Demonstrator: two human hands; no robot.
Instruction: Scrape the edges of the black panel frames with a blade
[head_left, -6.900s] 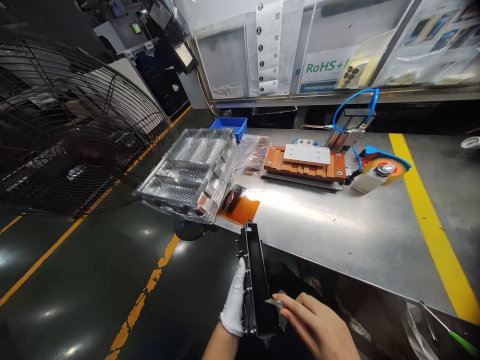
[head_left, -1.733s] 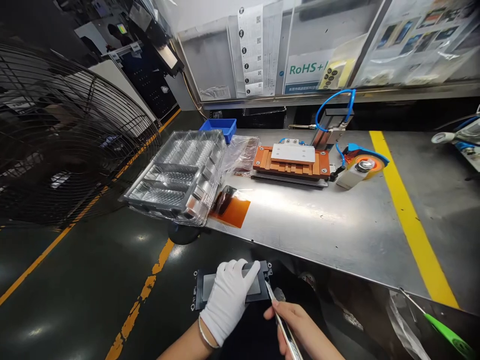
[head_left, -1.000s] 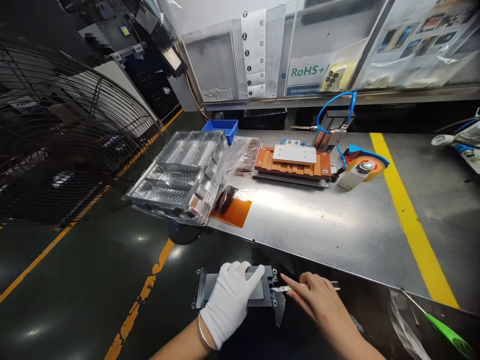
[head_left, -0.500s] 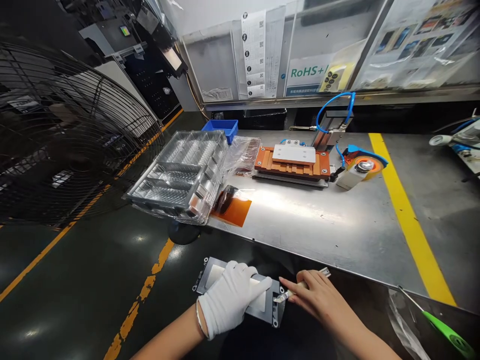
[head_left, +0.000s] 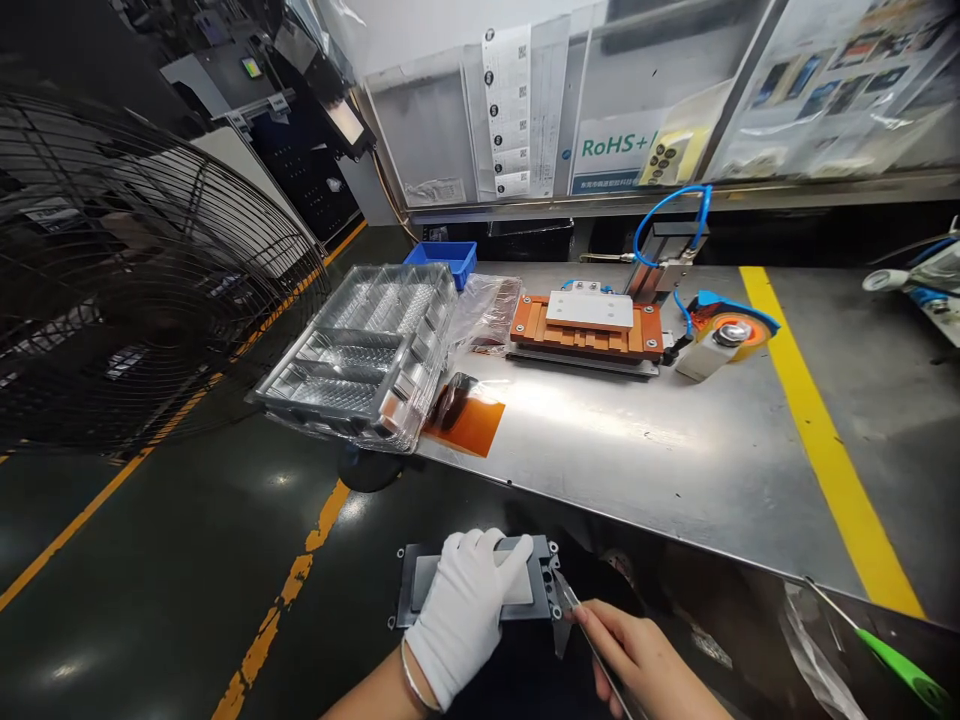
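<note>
My left hand (head_left: 463,608), in a white glove, is wrapped over a flat dark grey housing (head_left: 407,582) with a pale rectangular panel and small screw lugs at its corners. The housing is held in front of the bench edge, its long side nearly level. My bare right hand (head_left: 639,655) grips a slim metal utility knife (head_left: 568,596). The knife slants up and left, its tip at the notched right end of the housing. Whether the blade touches the edge cannot be told. A small piece hangs below that right end.
Stacked clear plastic trays (head_left: 337,370) stand at the bench's left, beside an orange film sheet (head_left: 487,425). Behind are a press fixture (head_left: 589,325), a tape roll (head_left: 739,335) and a blue bin (head_left: 450,255). A green-handled tool (head_left: 896,665) lies right; a large fan (head_left: 150,290) stands left.
The housing has turned from tilted to nearly level. My right hand has dropped lower, and the knife now points up and left instead of down and left.
</note>
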